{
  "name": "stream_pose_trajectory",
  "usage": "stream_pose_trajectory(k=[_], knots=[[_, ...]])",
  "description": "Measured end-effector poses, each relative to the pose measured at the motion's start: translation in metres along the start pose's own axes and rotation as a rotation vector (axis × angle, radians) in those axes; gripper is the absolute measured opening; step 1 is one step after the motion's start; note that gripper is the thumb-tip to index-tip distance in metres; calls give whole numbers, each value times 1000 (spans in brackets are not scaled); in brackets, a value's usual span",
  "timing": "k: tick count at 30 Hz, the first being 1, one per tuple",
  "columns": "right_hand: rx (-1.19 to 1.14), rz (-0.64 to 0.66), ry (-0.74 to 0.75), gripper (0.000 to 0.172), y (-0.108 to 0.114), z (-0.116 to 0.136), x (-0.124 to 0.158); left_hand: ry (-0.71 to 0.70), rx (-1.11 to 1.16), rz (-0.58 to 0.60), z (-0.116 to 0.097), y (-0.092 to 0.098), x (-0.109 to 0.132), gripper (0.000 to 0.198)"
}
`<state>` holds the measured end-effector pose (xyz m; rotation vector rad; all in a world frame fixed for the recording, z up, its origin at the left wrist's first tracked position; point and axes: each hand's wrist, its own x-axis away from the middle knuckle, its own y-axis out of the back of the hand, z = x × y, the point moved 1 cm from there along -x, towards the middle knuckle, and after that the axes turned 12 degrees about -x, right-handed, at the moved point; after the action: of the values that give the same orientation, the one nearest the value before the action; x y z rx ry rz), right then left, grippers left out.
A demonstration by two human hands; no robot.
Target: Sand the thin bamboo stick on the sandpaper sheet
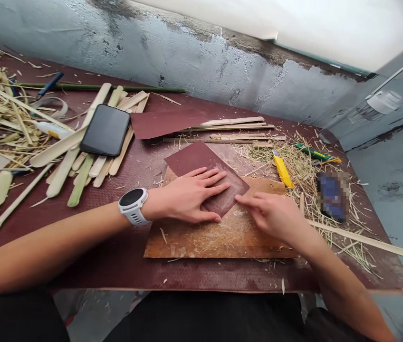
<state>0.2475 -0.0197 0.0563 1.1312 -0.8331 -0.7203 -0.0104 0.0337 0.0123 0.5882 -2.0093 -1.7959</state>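
My left hand [197, 194], with a white watch [133, 204] on its wrist, lies flat and spread on a dark red-brown sheet of sandpaper [196, 159]. The sheet rests at an angle on a worn wooden board [187, 242]. My right hand [273, 211] is closed, its index fingertip at the sandpaper's right corner. A long pale bamboo strip [365, 237] runs from behind this hand to the right, in line with its fingers. The strip's other end is hidden by the hand and perhaps by the sheet.
Left of the board, a black phone [105, 129] lies on flat bamboo pieces [64, 173]. Another sandpaper sheet [166, 123] and thin strips [233, 128] lie behind. Shavings [262, 154], a yellow cutter [283, 168] and a green-handled tool [311, 152] are right. A wall [187, 61] bounds the back.
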Motion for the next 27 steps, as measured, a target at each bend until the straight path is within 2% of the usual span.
stream_pose_trajectory(k=[2,6,10,14,15,19,23,27], knots=[[36,-39,-60,49,1,0,0,2,3,-1,0,-1,0,93],[-13,53,11,51,0,2,2,-2,19,-7,0,-1,0,91],[66,-62,-102,49,1,0,2,13,27,-4,0,-1,0,91],[-6,49,11,53,-1,0,2,-4,23,-7,1,-3,0,92],[-26,38,15,50,-2,-1,2,-8,18,-7,1,-3,0,93],[69,-108,-125,45,-2,-5,1,3,-5,16,0,-2,0,93],[12,8,-9,50,-3,-1,0,12,-12,43,0,0,-1,93],[51,-104,-159,44,0,-2,-2,4,-11,24,0,1,-2,93]])
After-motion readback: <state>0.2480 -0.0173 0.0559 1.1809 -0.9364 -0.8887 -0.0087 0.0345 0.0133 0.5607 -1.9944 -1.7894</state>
